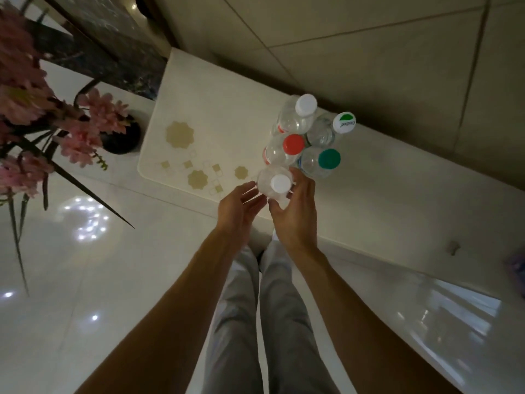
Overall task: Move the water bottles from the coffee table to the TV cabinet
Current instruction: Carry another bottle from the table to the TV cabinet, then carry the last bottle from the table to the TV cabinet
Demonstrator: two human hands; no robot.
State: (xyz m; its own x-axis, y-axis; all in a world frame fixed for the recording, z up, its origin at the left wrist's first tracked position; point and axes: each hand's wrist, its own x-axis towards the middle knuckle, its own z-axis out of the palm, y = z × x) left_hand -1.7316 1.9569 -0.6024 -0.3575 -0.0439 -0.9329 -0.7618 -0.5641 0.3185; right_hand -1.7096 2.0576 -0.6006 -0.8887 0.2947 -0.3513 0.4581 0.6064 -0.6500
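White-capped bottle (277,185) is gripped by R hand (295,214), fingers curled round its body; L hand (238,203) is held spread beside it, contact can't be told; bottle is kept upright at front of cabinet top (227,103), just beside 4 other bottles (294,144).

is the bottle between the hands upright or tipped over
Upright: the nearest bottle stands on its base, with its white cap facing up at the camera.

The scene is being recorded by a single wide-angle camera worn on the head and being aimed steeply down. The cabinet (216,89) is being viewed from near and above, a bottle (277,184) being framed close to centre. Legs (235,308) and floor (85,280) are being taken in below, flowers (82,143) at the far left.
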